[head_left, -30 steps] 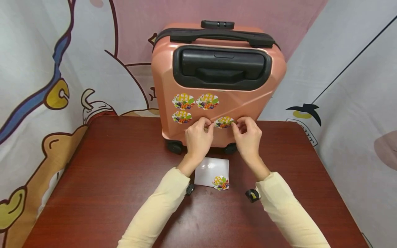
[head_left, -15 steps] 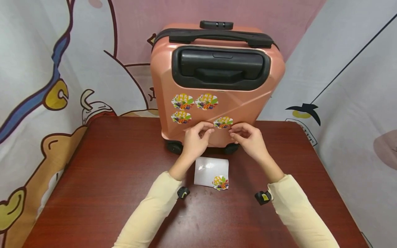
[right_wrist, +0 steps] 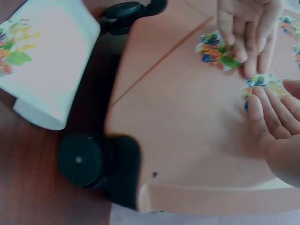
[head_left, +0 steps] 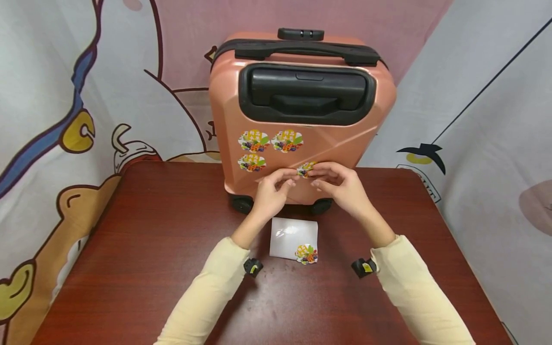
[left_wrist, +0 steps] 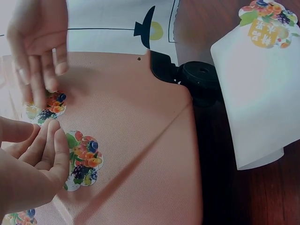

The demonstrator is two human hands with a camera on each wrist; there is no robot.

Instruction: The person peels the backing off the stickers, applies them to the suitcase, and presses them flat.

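A pink hard-shell suitcase [head_left: 340, 143] stands upright on the table, with several fruit-print stickers on its front. My right hand [head_left: 350, 191] lays extended fingers over the right part of the lower-right sticker [head_left: 303, 169]; the right wrist view shows those fingers [right_wrist: 268, 115] flat on it. On the other side, my left hand [head_left: 269, 195] has its fingertips at this sticker's left edge, thumb apart from the fingers. Farther left are the upper-left sticker [head_left: 254, 141], the upper-middle sticker [head_left: 287, 141] and the lower-left sticker [head_left: 252, 163].
A white backing sheet [head_left: 286, 235] lies on the brown table [head_left: 172, 249] before the suitcase, its edge curled, with one fruit sticker [head_left: 306, 254] at its near right corner. Black wheels [head_left: 242, 205] support the suitcase. A cartoon-print cloth [head_left: 181, 43] hangs behind.
Both hands have let go of the sticker's edges, their fingers loosening. My right hand first drew back right, then came left, its fingers now covering part of the sticker.
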